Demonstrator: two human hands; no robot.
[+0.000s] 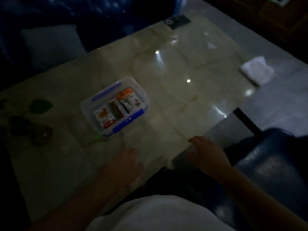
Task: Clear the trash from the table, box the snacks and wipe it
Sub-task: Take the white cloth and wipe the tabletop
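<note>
Both empty and loosely spread: left hand [126, 162] flat on the bench [166, 67] by its near edge, right hand [206, 152] at the near right corner, fingers relaxed, touching or just above the surface, too dim to tell which. Further in, toward the left half, clear snack box [115, 105] with blue latches, lid seemingly on, snack packets [116, 108] already inside, so boxing probably done. Off at the far right edge, folded white cloth [257, 70], well apart from either hand, likely parked there ready for the wiping.
</note>
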